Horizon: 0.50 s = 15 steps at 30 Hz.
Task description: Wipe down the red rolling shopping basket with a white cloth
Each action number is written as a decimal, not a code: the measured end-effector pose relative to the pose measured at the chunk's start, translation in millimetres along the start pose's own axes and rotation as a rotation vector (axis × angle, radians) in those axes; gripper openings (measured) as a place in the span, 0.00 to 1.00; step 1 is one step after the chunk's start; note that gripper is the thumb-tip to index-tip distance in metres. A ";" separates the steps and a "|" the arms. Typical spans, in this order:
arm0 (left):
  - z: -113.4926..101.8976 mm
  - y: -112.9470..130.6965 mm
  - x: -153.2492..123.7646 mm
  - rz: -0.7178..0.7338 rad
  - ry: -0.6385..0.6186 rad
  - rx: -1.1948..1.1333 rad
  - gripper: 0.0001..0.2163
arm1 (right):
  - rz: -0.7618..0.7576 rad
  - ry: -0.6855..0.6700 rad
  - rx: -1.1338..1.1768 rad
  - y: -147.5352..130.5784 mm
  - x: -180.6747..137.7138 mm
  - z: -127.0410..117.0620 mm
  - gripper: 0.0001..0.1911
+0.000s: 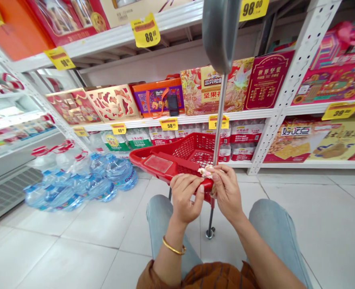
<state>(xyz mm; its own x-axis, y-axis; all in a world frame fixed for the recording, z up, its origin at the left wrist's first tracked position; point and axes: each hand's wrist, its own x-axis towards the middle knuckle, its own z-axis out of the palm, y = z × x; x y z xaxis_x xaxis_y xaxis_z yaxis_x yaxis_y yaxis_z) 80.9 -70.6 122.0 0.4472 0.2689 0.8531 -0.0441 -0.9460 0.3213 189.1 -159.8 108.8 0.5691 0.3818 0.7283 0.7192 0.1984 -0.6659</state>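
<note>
A red plastic shopping basket cart point(165, 166) stands before my knees, with a metal pole point(221, 116) rising at its near right corner to a grey handle point(219, 36). My left hand point(187, 196) is closed over the cart's red rim, its fingers resting near the corner. Pinched in my right hand point(226, 194) is a small crumpled whitish-pink cloth point(206, 171), pressed against the rim beside the pole. Most of the cloth is hidden by my fingers. The cart's perforated inside shows partly behind the rim.
Shelves point(177, 120) of gift boxes and packed bottles stand ahead. Large blue water bottles point(99, 176) sit on the tiled floor point(84, 237) to the left, near a refrigerated case point(11, 188). Biscuit packs point(297, 140) fill the lower right shelf. A caster point(209, 233) lies between my knees.
</note>
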 end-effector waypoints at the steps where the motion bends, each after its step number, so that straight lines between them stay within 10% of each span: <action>1: 0.2 -0.1 -0.5 0.006 0.009 -0.002 0.08 | -0.004 -0.004 0.002 -6.6 -4.0 1.0 0.13; 15: -5.6 -6.3 0.5 0.027 0.023 -0.042 0.07 | -0.216 0.004 -0.088 10.4 -13.1 10.2 0.15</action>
<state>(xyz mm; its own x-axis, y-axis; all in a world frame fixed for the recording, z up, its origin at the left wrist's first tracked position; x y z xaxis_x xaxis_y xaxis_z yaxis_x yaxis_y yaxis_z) 76.3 -63.5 122.7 0.4244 0.2478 0.8709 -0.0933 -0.9448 0.3142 185.0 -153.5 90.7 0.3994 0.3354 0.8532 0.8564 0.1956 -0.4778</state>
